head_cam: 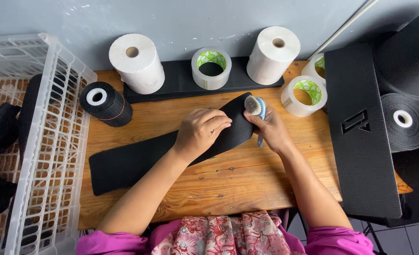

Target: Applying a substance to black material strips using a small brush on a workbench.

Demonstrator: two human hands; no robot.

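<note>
Left hand (201,131) pressed flat, palm down, right hand (270,128) fingers curled

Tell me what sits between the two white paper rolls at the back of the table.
In the head view, a clear tape roll with a green-patterned core stands between the left paper roll and right paper roll.

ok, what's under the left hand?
The left hand presses on a long black strip lying on the wooden table. The strip's surface beneath the palm is covered. The right hand holds a small brush.
</note>
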